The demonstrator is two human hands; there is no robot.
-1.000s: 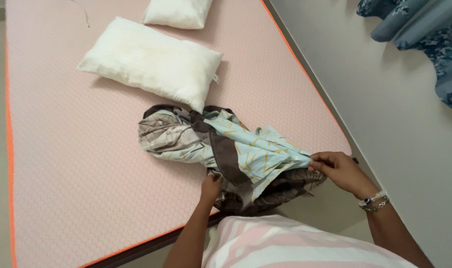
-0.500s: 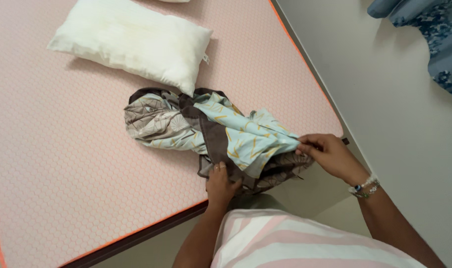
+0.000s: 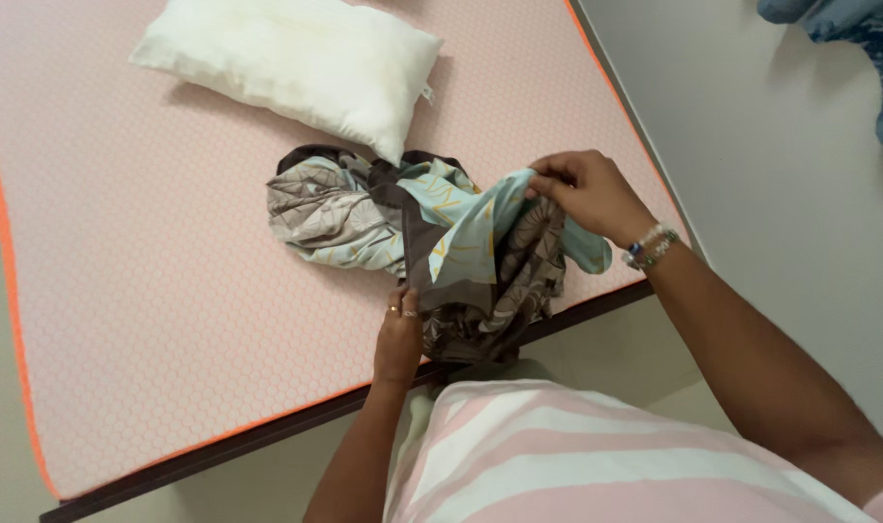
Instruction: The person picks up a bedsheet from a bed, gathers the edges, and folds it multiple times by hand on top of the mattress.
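A crumpled patterned cloth (image 3: 364, 218) in light blue, grey and brown lies on the pink mattress (image 3: 151, 271) near its front edge. My right hand (image 3: 582, 189) pinches a light blue edge of the cloth and holds it lifted above the pile. My left hand (image 3: 400, 334) grips the brown lower part of the cloth at the mattress edge. A bracelet sits on my right wrist and a ring on my left hand.
A white pillow (image 3: 296, 63) lies on the mattress just beyond the cloth. The mattress has an orange border and a dark frame edge (image 3: 267, 436). A pale wall (image 3: 771, 194) runs along the right, with blue patterned fabric (image 3: 863, 48) at the top right.
My right hand has lifted the blue cloth edge up and away from me, over the pile. My left hand stays gripping the brown part near the edge. The view has shifted slightly.
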